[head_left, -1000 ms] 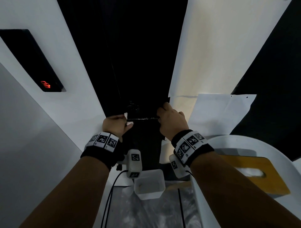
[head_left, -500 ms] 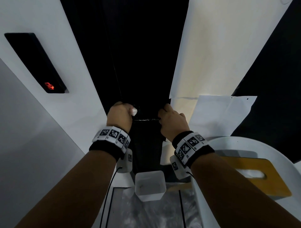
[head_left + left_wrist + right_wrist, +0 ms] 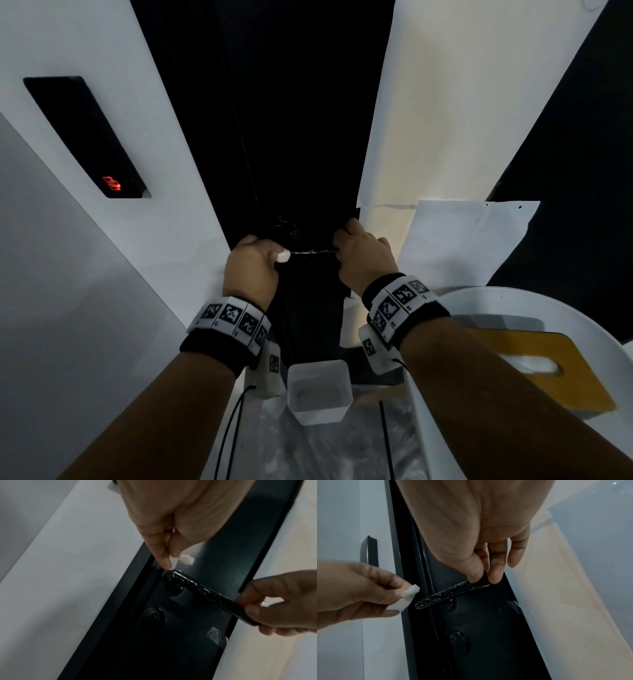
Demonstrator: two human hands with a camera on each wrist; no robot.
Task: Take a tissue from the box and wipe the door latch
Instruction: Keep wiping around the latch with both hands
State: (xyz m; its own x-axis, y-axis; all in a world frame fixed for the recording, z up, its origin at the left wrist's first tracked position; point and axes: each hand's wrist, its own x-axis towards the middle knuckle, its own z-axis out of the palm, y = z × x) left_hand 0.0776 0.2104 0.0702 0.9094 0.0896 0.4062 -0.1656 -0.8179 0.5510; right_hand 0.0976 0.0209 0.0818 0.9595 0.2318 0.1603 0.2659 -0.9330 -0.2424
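Left hand (image 3: 251, 263) up, grip pinching tissue (image 3: 406, 599).

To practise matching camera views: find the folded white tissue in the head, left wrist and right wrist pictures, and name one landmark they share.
Head: tissue just left of centre, pinched in the left hand.
Left wrist: upper centre, at the fingertips.
Right wrist: left of centre, beside the handle's end.
Shared landmark: the black door handle, gripped by the right hand.

The right hand (image 3: 481, 536) pinches the far end of the black door latch (image 3: 448, 595); the left hand (image 3: 356, 592) holds a folded tissue (image 3: 406, 597) seemingly just beside its near tip.
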